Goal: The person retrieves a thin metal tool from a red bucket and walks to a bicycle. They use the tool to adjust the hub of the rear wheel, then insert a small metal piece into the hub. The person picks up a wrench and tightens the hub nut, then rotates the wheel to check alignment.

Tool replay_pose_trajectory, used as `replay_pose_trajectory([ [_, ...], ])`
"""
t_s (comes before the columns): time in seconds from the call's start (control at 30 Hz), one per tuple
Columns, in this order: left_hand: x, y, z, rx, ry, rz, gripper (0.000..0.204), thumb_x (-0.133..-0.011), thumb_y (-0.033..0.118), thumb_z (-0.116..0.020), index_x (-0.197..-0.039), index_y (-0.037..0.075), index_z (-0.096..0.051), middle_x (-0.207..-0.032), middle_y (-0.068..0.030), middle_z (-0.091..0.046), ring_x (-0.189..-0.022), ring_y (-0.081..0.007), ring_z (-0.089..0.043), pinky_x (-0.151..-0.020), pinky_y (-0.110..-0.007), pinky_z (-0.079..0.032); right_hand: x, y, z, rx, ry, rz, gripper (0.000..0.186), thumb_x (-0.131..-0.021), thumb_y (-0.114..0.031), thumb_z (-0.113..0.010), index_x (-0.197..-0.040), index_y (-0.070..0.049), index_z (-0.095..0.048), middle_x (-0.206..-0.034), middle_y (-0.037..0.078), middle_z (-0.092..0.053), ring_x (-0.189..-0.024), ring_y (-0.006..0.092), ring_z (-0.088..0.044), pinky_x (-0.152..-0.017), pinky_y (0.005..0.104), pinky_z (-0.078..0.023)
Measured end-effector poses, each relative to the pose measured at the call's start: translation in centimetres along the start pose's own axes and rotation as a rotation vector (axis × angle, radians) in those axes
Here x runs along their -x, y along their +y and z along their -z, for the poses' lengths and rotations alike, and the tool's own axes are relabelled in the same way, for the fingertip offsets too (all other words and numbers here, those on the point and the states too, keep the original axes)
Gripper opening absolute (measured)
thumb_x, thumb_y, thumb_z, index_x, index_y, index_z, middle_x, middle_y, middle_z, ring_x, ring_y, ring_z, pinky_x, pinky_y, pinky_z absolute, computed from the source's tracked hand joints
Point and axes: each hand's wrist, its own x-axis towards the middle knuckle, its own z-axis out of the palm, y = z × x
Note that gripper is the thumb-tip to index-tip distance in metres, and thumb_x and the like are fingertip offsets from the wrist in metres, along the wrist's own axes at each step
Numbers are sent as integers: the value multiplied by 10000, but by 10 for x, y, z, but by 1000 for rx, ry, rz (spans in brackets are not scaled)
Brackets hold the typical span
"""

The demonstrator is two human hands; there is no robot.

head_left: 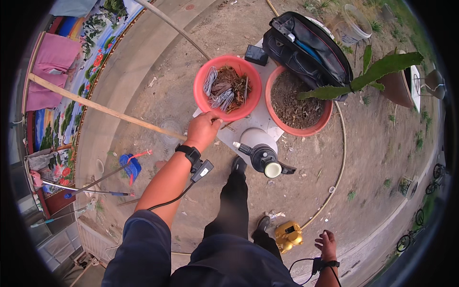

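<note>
In the head view, the left hand (203,128) is pinching the near rim of a red bowl (256,86), its thumb and fingers closing narrowly on the edge, and the bowl is sitting on a pale bench (262,118) in front of the person; dry leaves (230,79) and bundles of grey wire (222,101) are lying inside it, the wire gathering toward the left and near sides; the right hand (328,246) is hanging well apart at the lower right, holding nothing, its fingers curling loosely and standing a little open; a small black box (256,55) is resting just beyond the bowl on its right, and an orange-red pot (301,130) full of soil is standing close on the right, with a spiny green cactus (387,69) reaching out over its right edge; a black bag (308,48) is covering part of the pot's far side from sight; a spray bottle (258,138) is standing nearer the person, and a gold-coloured machine (288,237) is sitting on the ground (301,191) near the right hand
</note>
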Motion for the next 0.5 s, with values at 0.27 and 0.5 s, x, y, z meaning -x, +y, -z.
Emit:
replay_pose_trajectory([
  [0.27,-121,6,-81,-108,-301,51,273,-930,287,-651,-1004,53,-769,-956,-227,-735,-923,-416,-705,-826,-507,-547,26,-7,-13,-40,119,-152,478,-1015,-381,-633,-1390,-119,-497,-1135,93,-625,-924,254,-704,-751,419,-604],
  [0.5,-136,2,-114,-212,-366,66,332,-962,291,-583,-1018,17,-763,-1004,-276,-720,-978,-458,-691,-867,-524,-542,32,33,4,-73,154,-221,456,-1019,-376,-623,-1380,-129,-491,-1133,100,-623,-912,258,-704,-729,424,-605],
])
